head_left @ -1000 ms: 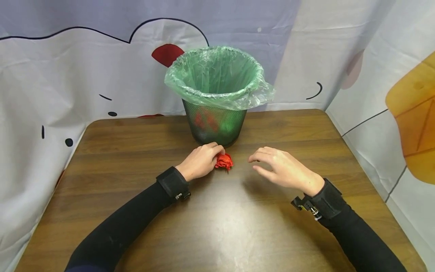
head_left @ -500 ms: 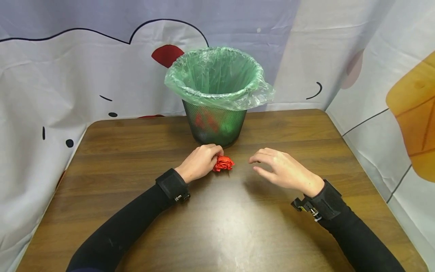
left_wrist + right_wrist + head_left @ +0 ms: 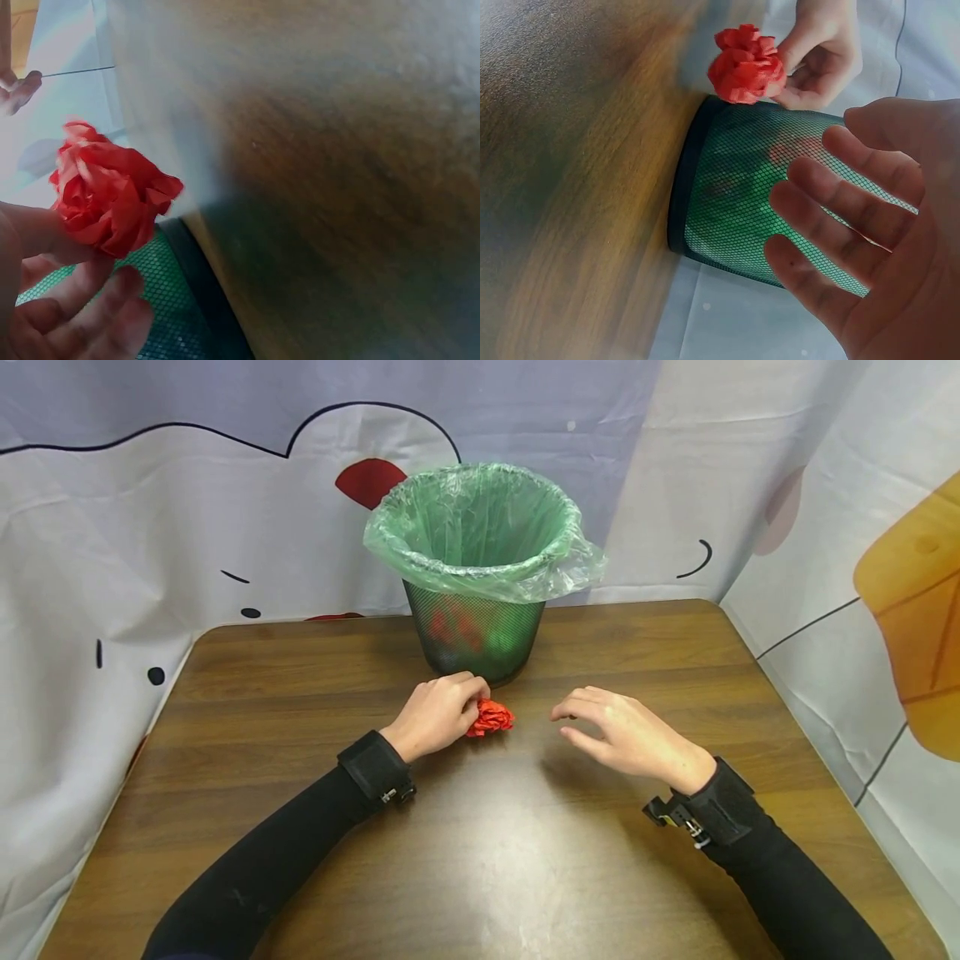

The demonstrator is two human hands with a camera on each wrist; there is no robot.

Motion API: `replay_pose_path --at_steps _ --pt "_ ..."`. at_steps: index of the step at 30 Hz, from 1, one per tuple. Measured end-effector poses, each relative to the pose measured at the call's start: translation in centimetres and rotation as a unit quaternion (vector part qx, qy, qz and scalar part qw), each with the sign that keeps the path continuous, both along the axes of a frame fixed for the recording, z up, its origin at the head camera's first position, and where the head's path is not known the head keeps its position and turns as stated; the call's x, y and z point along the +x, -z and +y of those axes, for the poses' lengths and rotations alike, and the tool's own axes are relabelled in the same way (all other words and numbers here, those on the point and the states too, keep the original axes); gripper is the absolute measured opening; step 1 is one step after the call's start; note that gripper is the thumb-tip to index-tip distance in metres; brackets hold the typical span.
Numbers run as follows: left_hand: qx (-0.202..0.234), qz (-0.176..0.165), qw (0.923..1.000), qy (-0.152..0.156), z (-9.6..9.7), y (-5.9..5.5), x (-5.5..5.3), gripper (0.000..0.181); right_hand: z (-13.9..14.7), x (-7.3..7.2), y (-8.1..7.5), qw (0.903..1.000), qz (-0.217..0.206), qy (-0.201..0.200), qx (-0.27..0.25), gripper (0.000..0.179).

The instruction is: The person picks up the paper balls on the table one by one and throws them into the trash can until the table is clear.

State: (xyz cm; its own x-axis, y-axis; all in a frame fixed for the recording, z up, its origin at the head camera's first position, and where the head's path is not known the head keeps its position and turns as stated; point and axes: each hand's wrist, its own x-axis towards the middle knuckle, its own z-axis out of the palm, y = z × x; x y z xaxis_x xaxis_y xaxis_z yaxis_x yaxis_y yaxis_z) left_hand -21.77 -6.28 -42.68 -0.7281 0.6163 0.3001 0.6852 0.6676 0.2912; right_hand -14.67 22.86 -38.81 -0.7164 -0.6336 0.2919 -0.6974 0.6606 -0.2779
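A crumpled ball of red paper [image 3: 492, 717] is pinched between the thumb and fingers of my left hand [image 3: 433, 717], in front of the bin's base. In the left wrist view the red paper [image 3: 109, 191] sticks out past the fingertips. It appears slightly above the tabletop. My right hand [image 3: 618, 731] hovers to the right of the paper, apart from it, with relaxed fingers and nothing in it. The right wrist view shows these spread fingers [image 3: 817, 214] in front of the bin's mesh.
A black mesh wastebasket [image 3: 483, 631] stands at the back of the wooden table [image 3: 300, 668]. A green plastic bag [image 3: 390, 547] lines it, folded over its rim. Red and green shapes show through the mesh. A printed curtain [image 3: 112, 543] hangs behind the table.
My left hand has shifted a little to the left with the red paper, which has turned slightly in the fingers. My right hand stays almost where it was.
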Motion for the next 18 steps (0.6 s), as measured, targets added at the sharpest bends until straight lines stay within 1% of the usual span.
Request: replay_pose_path --at_steps 3,7,10,15,18 --pt "-0.021 -0.014 0.9997 0.001 -0.11 0.05 0.16 0.013 -0.01 0.01 0.04 1.0 -0.003 0.0 0.0 0.019" --pt "-0.035 -0.038 0.9987 0.006 -0.12 0.32 0.23 0.015 0.03 0.05 0.11 1.0 -0.006 0.001 0.0 0.019" --pt "-0.039 -0.049 0.9979 0.013 -0.14 0.41 0.25 0.021 0.07 0.07 0.19 1.0 -0.006 0.0 -0.001 0.018" --pt "-0.037 -0.082 0.9955 0.028 -0.12 0.53 0.3 0.033 0.1 0.1 0.18 1.0 -0.008 0.003 -0.001 0.018" --pt "-0.045 -0.098 0.9936 0.034 -0.04 0.61 0.34 0.037 0.13 0.12 0.13 0.9999 -0.011 0.005 -0.001 0.018"
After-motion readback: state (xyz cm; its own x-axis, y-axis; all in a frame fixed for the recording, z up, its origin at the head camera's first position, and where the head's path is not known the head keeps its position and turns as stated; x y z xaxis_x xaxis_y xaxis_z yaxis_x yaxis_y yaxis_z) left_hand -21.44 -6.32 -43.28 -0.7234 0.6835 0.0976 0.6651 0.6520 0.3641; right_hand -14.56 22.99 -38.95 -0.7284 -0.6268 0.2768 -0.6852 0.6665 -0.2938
